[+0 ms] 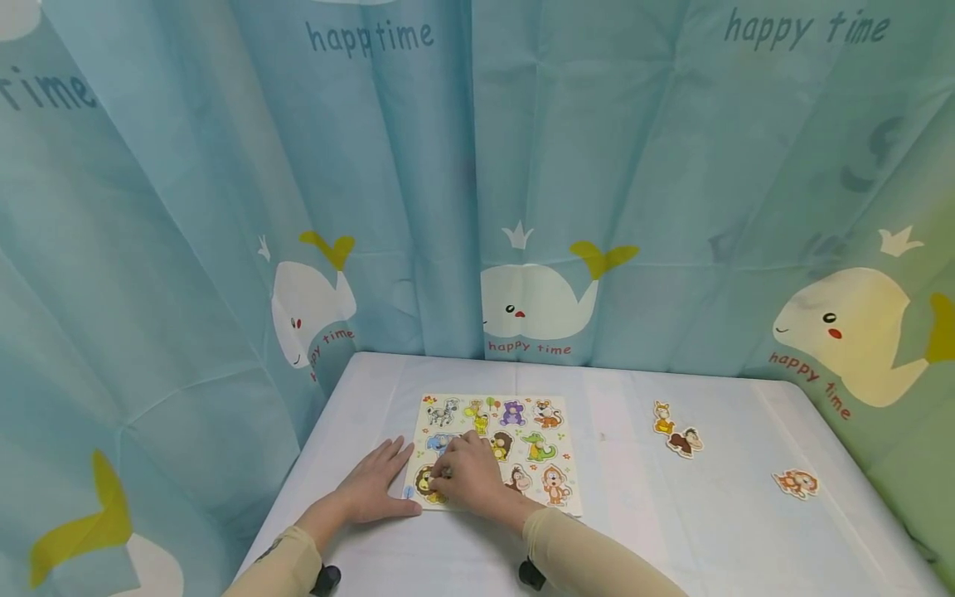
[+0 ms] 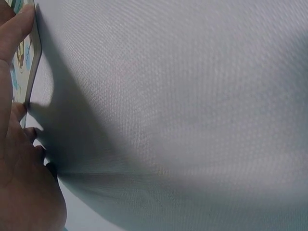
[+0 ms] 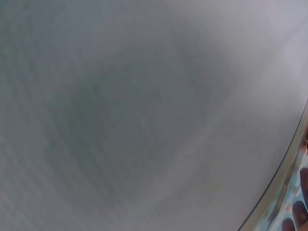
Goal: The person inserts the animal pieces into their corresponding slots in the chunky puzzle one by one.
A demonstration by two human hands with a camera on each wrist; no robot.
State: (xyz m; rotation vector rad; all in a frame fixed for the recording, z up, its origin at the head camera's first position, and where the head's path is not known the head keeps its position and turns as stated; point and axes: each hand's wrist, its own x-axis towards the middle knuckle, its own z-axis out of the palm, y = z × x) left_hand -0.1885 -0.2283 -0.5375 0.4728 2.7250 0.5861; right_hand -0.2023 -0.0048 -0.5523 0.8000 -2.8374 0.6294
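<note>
A flat animal puzzle board (image 1: pixel 570 500) lies on the table. My left hand (image 1: pixel 375 485) rests at its left side, fingers spread at the edge and thumb by the lower left corner. In the left wrist view the thumb (image 2: pixel 17 33) touches the board's edge. My right hand (image 1: pixel 473 473) is over the board's lower left, its curled fingertips pinching at the lion puzzle piece (image 1: pixel 424 481). The hand covers part of the lion and the bottom row. Around it show a zebra (image 1: pixel 443 412), a purple bear (image 1: pixel 512 413), a crocodile (image 1: pixel 539 448) and a monkey (image 1: pixel 555 484).
Loose on the right of the white table (image 1: pixel 634 531) lie a small yellow-orange animal piece (image 1: pixel 662 417), a brown monkey piece (image 1: pixel 684 443) touching it, and an orange animal piece (image 1: pixel 797 482) farther right. A blue whale-print curtain (image 1: pixel 418 166) hangs behind the table and along its sides.
</note>
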